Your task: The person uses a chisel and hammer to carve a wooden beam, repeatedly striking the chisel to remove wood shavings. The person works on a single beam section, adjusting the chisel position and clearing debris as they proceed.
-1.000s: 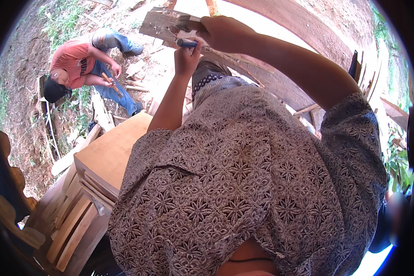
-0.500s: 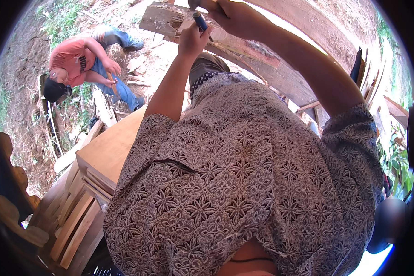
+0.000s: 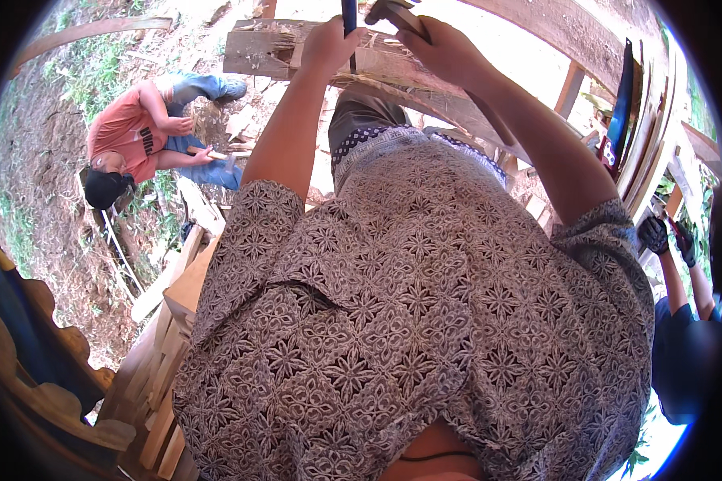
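Observation:
My left hand [image 3: 331,45] is closed round the blue handle of a chisel [image 3: 349,14], held upright over a rough timber beam [image 3: 253,54]. A thin length of its blade shows below my fist; its tip is hard to make out against the wood. My right hand [image 3: 445,50] grips a hammer [image 3: 391,13], its head just right of the chisel handle and apart from it. The hammer's wooden handle runs back under my right forearm. The beam's left end looks chipped and splintered.
At left a seated person in an orange shirt [image 3: 124,132] holds a tool. Lower left are stacked boards [image 3: 162,425] and a scalloped wooden edge [image 3: 56,401]. At right, a handsaw [image 3: 620,112] leans by upright planks [image 3: 650,136]; a person's gloved hand [image 3: 654,234] is beyond.
The hammer head has moved right and come further into view. My left hand and the chisel have risen slightly, the chisel now more upright. Another person's gloved hands have appeared at right.

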The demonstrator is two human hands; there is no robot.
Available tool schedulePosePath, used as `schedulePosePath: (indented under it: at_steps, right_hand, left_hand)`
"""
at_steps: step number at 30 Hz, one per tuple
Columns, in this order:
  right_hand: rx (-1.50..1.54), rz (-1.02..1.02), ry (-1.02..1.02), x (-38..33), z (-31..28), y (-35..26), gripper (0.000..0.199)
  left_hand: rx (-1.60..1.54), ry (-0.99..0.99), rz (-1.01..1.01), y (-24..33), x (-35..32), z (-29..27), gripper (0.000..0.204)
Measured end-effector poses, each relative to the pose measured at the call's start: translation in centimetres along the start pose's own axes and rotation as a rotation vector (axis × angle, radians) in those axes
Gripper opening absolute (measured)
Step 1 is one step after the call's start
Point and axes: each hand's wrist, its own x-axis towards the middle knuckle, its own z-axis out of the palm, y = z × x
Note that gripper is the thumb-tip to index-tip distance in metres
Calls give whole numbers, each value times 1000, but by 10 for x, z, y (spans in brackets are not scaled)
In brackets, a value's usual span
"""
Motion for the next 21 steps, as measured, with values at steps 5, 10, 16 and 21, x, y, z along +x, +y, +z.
schedulePosePath:
  at_steps: [5, 10, 16, 21]
  right_hand:
    - [-123, 307, -142, -49, 63, 83, 43]
    - [5, 413, -71, -56, 84, 96, 41]
    - [-9, 362, -45, -56, 93, 93, 38]
    - [29, 411, -81, -56, 91, 82, 38]
  left_hand:
    - [8, -187, -93, 9, 6, -13, 42]
    - [161, -251, -157, 20, 28, -11, 47]
    - [-129, -121, -133, 27, 36, -2, 31]
    - [-707, -154, -331, 33, 38, -24, 23]
